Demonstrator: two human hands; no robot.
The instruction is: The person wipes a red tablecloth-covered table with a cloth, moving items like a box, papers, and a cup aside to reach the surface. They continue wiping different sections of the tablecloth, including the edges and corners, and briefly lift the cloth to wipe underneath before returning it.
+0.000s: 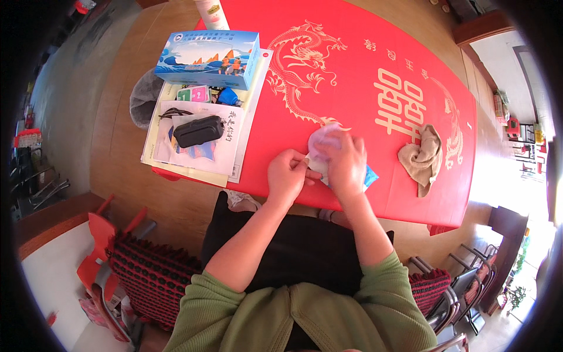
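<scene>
Close to the near edge of the red tablecloth (pixel 259 176), my left hand (pixel 286 178) pinches the corner of a small white item (pixel 317 165), perhaps a sheet or packet. My right hand (pixel 347 165), blurred, is over that item with its fingers on a soft lavender cloth (pixel 323 136). The cloth is bunched and partly covered by the fingers. A bright blue piece of packaging (pixel 371 177) sticks out under my right hand. To the right of it lies a crumpled brown cloth (pixel 423 158).
On the left of the table, papers (pixel 235 154) carry a black case (pixel 199 131), green and pink sachets (pixel 193 93) and a blue tissue box (pixel 206 59). A pale cylindrical container (pixel 212 15) stands behind. Chairs with red-and-black woven covers (pixel 147 277) flank me.
</scene>
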